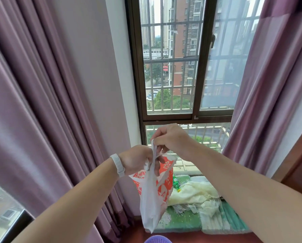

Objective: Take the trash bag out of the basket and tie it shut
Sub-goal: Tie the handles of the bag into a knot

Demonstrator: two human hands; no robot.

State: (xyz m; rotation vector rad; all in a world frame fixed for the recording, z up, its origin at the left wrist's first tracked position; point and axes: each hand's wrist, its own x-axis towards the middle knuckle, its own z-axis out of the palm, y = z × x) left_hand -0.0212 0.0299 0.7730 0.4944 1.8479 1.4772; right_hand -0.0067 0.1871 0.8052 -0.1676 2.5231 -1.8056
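Purple curtains (33, 102) take up the whole side left of the window (181, 67), hanging in heavy folds down to the floor, and another purple curtain (269, 85) hangs on the far side of that same window, which has bars outside and apartment blocks beyond. Just below the window, the left hand (138, 159) with a white wristband (118, 165) is closed around the gathered neck of the trash bag (153, 195), so that grip is clamped on the plastic. Right next to it and a bit higher, still in front of the window's lower pane, the right hand (171, 137) pinches one of the bag's thin white handle strips between thumb and fingers, pulled up taut, so that grip is shut on the bag too. Bag itself is white with red-orange print, hanging free in the air under both hands, well clear of the purple basket (158, 239) whose rim just peeks in at the bottom edge, straight below the window. Under the window there's a ledge with a green patterned cushion (181, 220), some crumpled cream fabric (195, 192) on it, and a green bottle (176, 183) lying beside the bag. Can't tell if a knot is formed yet, the fingers hide that spot.
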